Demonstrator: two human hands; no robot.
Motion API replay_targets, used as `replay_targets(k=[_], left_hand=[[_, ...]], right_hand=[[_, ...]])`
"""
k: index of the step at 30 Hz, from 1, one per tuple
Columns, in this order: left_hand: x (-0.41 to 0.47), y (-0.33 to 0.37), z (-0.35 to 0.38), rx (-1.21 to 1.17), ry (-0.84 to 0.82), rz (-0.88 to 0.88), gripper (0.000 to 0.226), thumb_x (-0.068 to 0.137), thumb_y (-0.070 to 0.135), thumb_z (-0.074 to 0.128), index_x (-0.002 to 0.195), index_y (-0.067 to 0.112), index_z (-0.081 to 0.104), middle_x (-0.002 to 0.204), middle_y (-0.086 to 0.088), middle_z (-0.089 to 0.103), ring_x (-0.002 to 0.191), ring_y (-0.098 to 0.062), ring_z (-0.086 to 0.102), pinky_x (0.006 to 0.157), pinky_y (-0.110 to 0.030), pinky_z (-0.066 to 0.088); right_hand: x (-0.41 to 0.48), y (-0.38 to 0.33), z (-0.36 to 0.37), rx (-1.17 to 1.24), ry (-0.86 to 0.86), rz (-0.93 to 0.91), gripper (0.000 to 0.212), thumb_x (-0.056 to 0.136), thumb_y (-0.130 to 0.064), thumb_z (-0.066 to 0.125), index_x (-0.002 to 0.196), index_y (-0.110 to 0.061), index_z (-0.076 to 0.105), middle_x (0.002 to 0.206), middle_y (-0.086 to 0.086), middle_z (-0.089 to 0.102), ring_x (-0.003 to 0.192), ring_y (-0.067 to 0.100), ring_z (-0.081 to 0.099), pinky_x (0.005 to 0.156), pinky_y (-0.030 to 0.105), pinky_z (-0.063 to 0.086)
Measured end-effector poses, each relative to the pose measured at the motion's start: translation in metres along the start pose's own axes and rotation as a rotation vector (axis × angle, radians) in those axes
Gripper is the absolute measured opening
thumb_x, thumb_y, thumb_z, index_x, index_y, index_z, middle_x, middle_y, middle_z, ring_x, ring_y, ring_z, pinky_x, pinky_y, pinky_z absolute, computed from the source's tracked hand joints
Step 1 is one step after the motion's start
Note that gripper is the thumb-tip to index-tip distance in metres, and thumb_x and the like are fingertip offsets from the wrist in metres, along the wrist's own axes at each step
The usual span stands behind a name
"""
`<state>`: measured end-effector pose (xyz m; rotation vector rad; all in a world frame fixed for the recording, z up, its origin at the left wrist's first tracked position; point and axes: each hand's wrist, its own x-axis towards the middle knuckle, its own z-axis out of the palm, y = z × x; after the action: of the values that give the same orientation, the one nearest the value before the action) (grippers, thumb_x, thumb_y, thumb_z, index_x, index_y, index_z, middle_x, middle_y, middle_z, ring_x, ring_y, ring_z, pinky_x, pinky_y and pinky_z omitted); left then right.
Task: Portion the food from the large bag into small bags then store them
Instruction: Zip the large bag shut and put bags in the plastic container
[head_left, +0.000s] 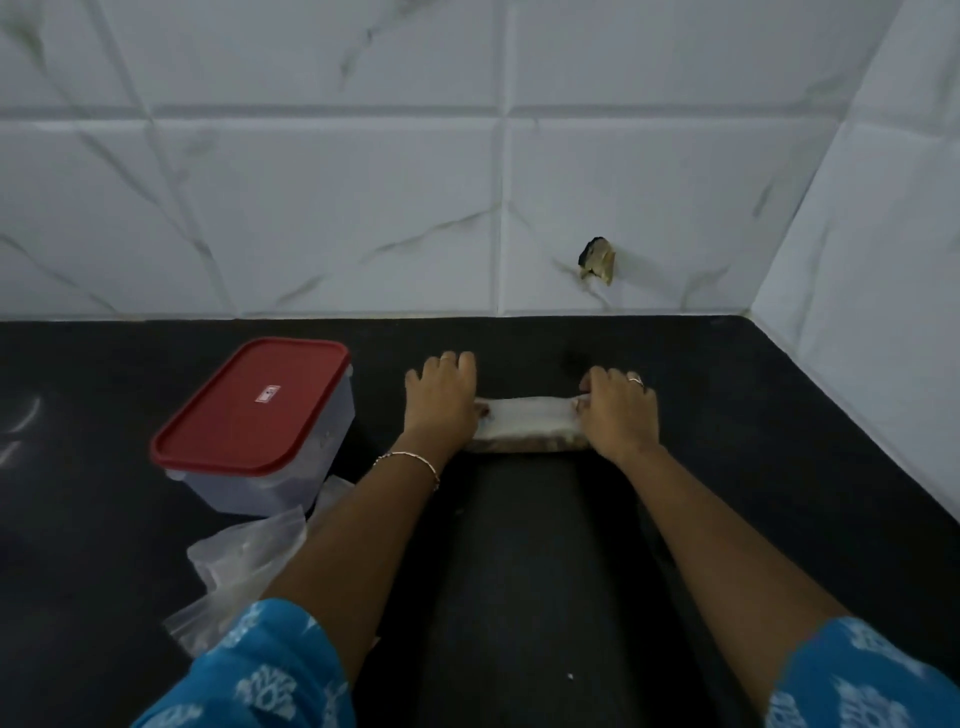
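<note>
A small clear bag (527, 422) with dark brownish food along its near edge lies flat on the black counter (519, 571). My left hand (441, 400) presses on the bag's left end and my right hand (618, 410) pinches its right end, fingers curled over the top edge. A clear plastic box with a red lid (254, 415) stands shut to the left. Crumpled clear plastic bags (244, 566) lie in front of the box, partly hidden under my left forearm.
White marble-look tiles form the back wall (363, 182) and the right side wall (883, 260), meeting in a corner at the far right. A chipped hole (597, 260) shows in the back tile just above the counter.
</note>
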<state>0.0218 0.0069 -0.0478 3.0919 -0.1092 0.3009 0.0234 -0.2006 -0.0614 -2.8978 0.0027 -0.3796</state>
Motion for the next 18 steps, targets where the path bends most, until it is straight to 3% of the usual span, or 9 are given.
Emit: replay_targets(k=[5,9,13,18], left_hand=[[-0.012,0.004,-0.022,0.028,-0.063,0.039,0.033,0.099,0.036,0.045,0.126,0.017,0.044,0.121,-0.005,0.061,0.116,-0.025,0.054,0.108,-0.050,0.028],[-0.034,-0.011,-0.053,-0.137,0.085,-0.100,0.041,0.097,0.035,0.048,0.133,0.018,0.044,0.130,-0.004,0.056,0.126,-0.024,0.047,0.115,-0.054,0.016],[-0.073,-0.055,-0.080,-0.317,0.358,-0.398,0.051,0.090,0.035,0.057,0.136,0.017,0.044,0.133,-0.008,0.053,0.130,-0.029,0.041,0.114,-0.052,0.017],[-0.122,-0.132,-0.089,-0.522,0.496,-0.937,0.067,0.083,0.025,0.067,0.139,0.005,0.036,0.144,-0.019,0.036,0.137,-0.038,0.027,0.113,-0.048,0.019]], right_hand=[[0.014,-0.010,-0.033,0.223,-0.163,0.124,0.024,0.088,-0.027,0.063,0.112,-0.025,0.059,0.122,0.003,0.056,0.120,0.027,0.046,0.100,0.046,0.035],[0.011,-0.049,-0.052,0.363,-0.117,0.066,0.028,0.087,-0.031,0.065,0.114,-0.024,0.060,0.124,0.002,0.054,0.121,0.026,0.047,0.101,0.045,0.036],[-0.001,-0.104,-0.045,0.551,-0.183,-0.083,0.028,0.089,-0.024,0.065,0.116,-0.021,0.060,0.123,0.003,0.056,0.117,0.023,0.052,0.099,0.034,0.042],[-0.012,-0.187,-0.032,0.778,-0.493,-0.131,0.047,0.093,-0.027,0.060,0.137,-0.015,0.046,0.139,0.003,0.048,0.127,0.021,0.048,0.106,0.039,0.041]])
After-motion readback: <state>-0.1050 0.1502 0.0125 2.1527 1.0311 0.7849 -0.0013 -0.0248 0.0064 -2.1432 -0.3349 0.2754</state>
